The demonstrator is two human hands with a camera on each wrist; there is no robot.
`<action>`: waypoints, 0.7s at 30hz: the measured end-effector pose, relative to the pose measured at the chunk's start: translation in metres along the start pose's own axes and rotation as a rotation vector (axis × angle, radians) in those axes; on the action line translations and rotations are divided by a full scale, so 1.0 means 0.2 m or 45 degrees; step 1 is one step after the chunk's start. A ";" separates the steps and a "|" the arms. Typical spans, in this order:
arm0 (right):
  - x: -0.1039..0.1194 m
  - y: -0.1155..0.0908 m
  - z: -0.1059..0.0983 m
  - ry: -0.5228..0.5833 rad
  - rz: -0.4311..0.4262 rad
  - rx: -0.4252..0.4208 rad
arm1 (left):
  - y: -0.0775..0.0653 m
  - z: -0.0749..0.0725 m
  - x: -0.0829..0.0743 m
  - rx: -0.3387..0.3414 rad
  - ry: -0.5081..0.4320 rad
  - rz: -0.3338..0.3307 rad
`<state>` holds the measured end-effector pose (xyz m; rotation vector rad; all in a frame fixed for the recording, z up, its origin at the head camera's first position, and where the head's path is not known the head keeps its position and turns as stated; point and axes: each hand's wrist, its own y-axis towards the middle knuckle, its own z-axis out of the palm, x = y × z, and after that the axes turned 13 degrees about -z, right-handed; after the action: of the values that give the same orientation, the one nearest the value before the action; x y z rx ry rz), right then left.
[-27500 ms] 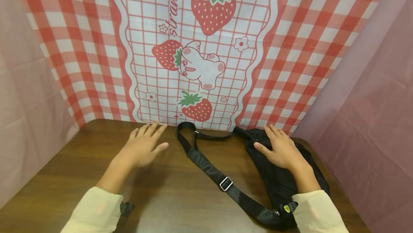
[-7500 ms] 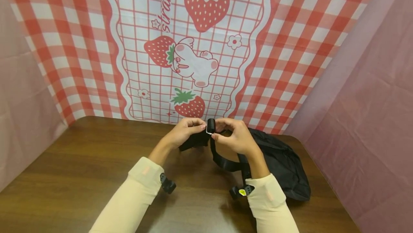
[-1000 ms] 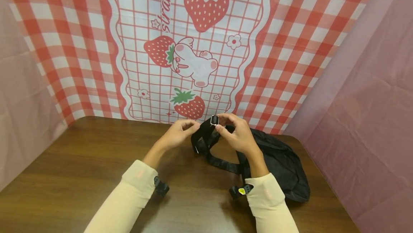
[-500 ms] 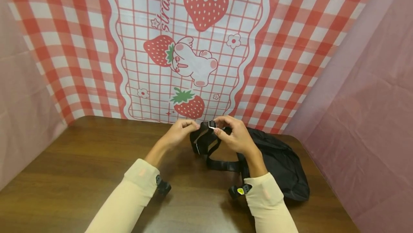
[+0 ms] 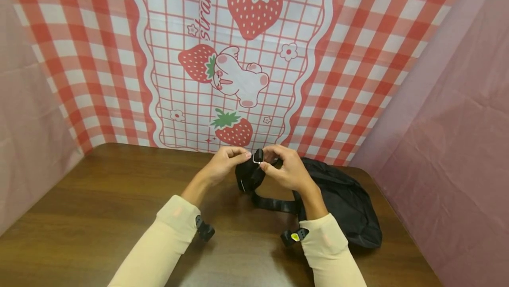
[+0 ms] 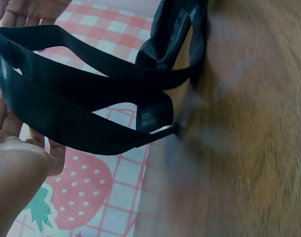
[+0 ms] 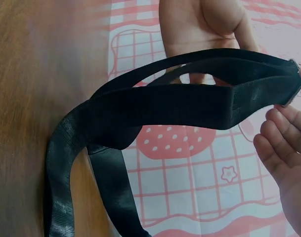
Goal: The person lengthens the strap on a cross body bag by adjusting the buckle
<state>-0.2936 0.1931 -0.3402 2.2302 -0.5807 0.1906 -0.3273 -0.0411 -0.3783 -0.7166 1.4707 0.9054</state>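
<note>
A black bag (image 5: 346, 203) lies on the wooden table at the right. Its black strap (image 5: 250, 179) is raised in loops between the two hands, near the table's back edge. A metal slide buckle (image 5: 257, 159) sits at the top of the raised part. My right hand (image 5: 292, 170) pinches the buckle and its webbing between thumb and fingers. From the left, my left hand (image 5: 222, 163) pinches the strap beside the buckle. In the right wrist view the strap (image 7: 185, 104) stretches across to the right hand (image 7: 293, 168). A second metal piece (image 6: 162, 129) shows lower on the strap.
The wooden table (image 5: 99, 216) reaches left and forward of the hands. A red-and-white strawberry cloth (image 5: 238, 79) hangs behind it, with pink cloth (image 5: 449, 145) at the sides. Dark wrist cameras (image 5: 205, 228) sit by both cuffs.
Long before, both hands were spread flat and the strap lay on the table. Over the last half second, the left hand has moved right to the buckle, which has tilted and shifted slightly left.
</note>
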 end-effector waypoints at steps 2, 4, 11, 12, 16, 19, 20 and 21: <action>0.00 0.00 0.00 -0.008 -0.005 -0.026 | 0.00 0.00 0.01 -0.008 0.003 0.000; 0.00 0.00 0.00 -0.028 -0.011 -0.063 | 0.00 -0.01 0.01 -0.039 0.033 -0.017; -0.01 -0.01 -0.02 -0.030 -0.022 -0.109 | -0.01 -0.04 0.05 -0.085 0.199 -0.105; -0.01 -0.01 -0.02 -0.024 -0.021 -0.102 | -0.01 -0.04 0.06 -0.074 0.207 -0.093; -0.02 -0.01 -0.01 -0.005 -0.010 -0.080 | 0.01 -0.02 0.06 -0.026 0.122 -0.037; -0.01 0.00 -0.01 -0.003 -0.002 -0.075 | 0.02 -0.01 0.06 0.004 -0.008 -0.022; -0.01 0.00 -0.01 -0.002 -0.001 -0.074 | 0.02 -0.01 0.06 0.014 -0.052 -0.020; -0.01 0.00 -0.01 -0.006 0.001 -0.074 | 0.02 -0.01 0.06 0.021 -0.090 -0.023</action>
<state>-0.2953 0.1948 -0.3403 2.1750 -0.5820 0.1669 -0.3327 -0.0402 -0.3888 -0.6780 1.4057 0.8957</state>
